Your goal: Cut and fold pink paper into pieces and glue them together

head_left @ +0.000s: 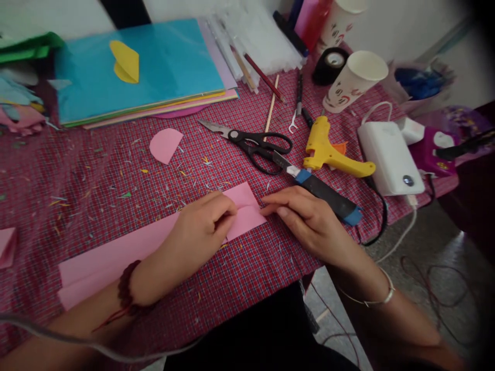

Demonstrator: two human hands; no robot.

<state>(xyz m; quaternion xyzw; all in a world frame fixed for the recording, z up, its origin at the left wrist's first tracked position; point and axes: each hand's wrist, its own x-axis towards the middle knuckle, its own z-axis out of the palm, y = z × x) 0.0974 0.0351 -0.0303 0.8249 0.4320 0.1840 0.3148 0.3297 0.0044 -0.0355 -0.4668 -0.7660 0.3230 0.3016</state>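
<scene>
A long pink paper strip [119, 252] with a lengthwise crease lies slantwise across the checked tablecloth. My left hand [204, 219] is closed on it near its right end, fingers curled and pressed down; the fingertips are partly hidden. At the short right edge of the strip, my right hand [305, 219] pinches the paper between thumb and fingers. Just beyond my right hand lies a utility knife [328, 198] with its blade out. Black-handled scissors [247, 141] rest farther back, their handles close to that blade. A pink rounded paper piece [165, 146] lies left of the scissors.
A yellow glue gun [334, 154] lies beside a white power box [390, 157] with cables. Paper cups [356, 80] and a black tape roll [330, 66] stand behind. Coloured sheets [162, 62] carry a folded yellow paper [127, 64]. Paper scraps litter the tablecloth [96, 190].
</scene>
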